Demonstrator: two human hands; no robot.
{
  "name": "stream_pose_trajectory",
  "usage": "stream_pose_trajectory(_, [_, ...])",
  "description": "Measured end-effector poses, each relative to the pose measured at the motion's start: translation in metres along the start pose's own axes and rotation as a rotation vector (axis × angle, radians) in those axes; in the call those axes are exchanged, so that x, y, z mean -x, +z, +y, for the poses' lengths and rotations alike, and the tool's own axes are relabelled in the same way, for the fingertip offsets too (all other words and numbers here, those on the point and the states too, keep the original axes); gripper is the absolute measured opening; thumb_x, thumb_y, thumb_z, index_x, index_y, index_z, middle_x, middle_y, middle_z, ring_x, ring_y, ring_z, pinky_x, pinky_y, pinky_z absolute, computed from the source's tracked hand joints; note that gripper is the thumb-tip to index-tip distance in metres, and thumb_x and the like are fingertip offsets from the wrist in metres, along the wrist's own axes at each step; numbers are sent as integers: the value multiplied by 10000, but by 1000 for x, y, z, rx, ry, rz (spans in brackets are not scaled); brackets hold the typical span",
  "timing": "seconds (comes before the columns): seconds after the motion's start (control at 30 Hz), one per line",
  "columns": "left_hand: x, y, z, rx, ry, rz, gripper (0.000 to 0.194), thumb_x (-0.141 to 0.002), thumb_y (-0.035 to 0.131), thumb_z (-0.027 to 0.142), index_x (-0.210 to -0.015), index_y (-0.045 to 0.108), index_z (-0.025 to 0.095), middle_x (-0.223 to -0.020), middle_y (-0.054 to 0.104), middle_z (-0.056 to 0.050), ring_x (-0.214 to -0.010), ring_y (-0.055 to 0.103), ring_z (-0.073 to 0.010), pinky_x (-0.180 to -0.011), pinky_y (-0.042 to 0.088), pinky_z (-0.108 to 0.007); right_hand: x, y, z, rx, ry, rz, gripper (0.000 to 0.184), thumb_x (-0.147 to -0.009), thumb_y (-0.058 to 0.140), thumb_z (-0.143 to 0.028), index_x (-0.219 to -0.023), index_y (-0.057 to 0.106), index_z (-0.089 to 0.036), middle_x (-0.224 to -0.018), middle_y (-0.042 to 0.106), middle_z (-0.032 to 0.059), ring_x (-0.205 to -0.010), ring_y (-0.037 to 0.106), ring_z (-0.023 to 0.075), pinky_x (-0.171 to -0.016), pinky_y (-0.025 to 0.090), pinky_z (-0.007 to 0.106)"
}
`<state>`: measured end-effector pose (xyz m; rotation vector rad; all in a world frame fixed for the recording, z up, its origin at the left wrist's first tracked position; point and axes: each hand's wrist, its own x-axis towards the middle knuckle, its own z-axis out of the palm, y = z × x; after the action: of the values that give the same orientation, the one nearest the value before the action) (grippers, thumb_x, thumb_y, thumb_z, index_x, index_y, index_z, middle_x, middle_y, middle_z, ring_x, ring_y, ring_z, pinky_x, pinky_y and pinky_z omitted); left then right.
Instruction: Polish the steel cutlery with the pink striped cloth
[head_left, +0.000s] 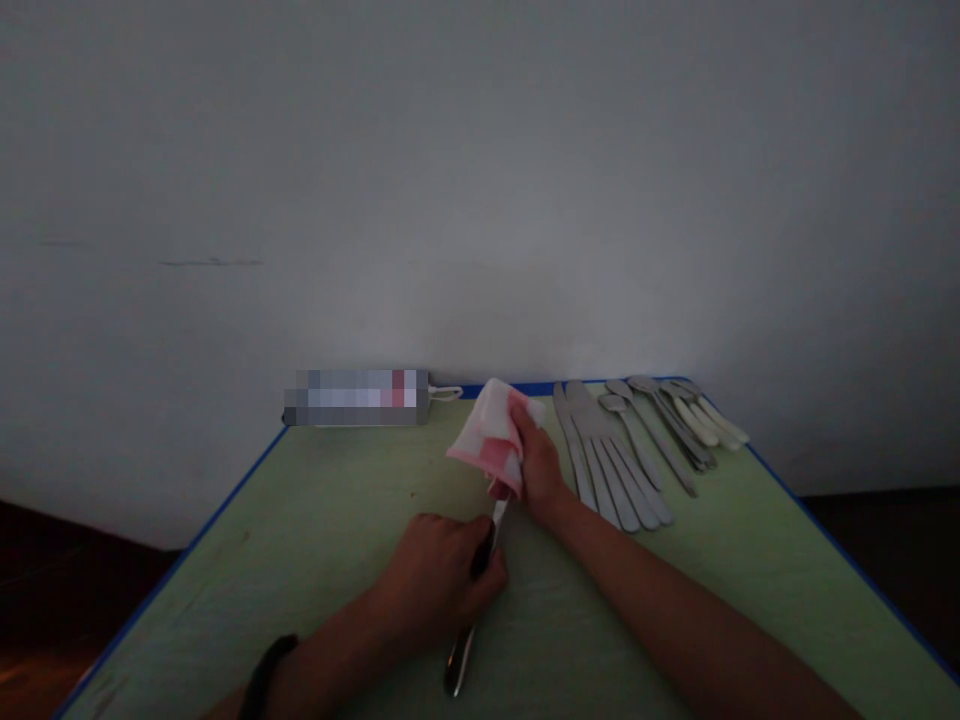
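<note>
My left hand (446,565) is closed around the handle of a piece of cutlery (459,662), which looks dark and shiny. The handle's end sticks out below the hand, and a short bright metal neck shows above it. Wrapped over the upper part is a pink and white cloth (491,430), so the kind of cutlery is hidden. My right hand (538,460) grips this cloth from the right side, fingers partly covered by its folds. A dark band (266,675) circles my left wrist.
Right of my hands, several table knives (611,470) lie fanned out, then several spoons (634,440) and some white-handled cutlery (705,415). At the back left sits a blurred-out box (356,398) with a white cord loop (448,393). The green table (322,490) has blue edging and meets a wall (480,200).
</note>
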<state>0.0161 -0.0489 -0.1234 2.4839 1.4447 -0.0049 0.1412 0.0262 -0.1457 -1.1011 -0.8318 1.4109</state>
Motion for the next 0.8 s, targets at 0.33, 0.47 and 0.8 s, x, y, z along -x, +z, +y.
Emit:
stream_pose_trajectory(0.33, [-1, -5, -12, 189, 132, -21, 351, -916, 342, 335, -655, 519, 182, -548, 525, 29, -511, 518, -115, -558, 347, -227, 2, 0, -1, 28, 55, -50, 710, -760, 220, -757, -550, 559, -168, -365, 484, 18, -284, 436, 120, -296, 312, 231])
stream_pose_trajectory(0.47, [-7, -7, -18, 336, 95, 29, 351, -921, 322, 347, -702, 540, 181, -613, 556, 13, -573, 534, -129, -574, 385, -223, 13, 8, 0, 223, -101, 33, 593, -783, 334, -692, -562, 548, -185, -471, 535, 14, -437, 480, 125, -414, 337, 241])
stream_pose_trajectory(0.8, [-3, -7, -20, 337, 176, -49, 316, -896, 355, 327, -650, 487, 180, -552, 462, 43, -504, 457, -98, -550, 366, -210, 8, 4, 2, 78, -63, 10, 562, -771, 388, -680, -610, 573, -175, -495, 561, 8, -456, 485, 126, -440, 367, 243])
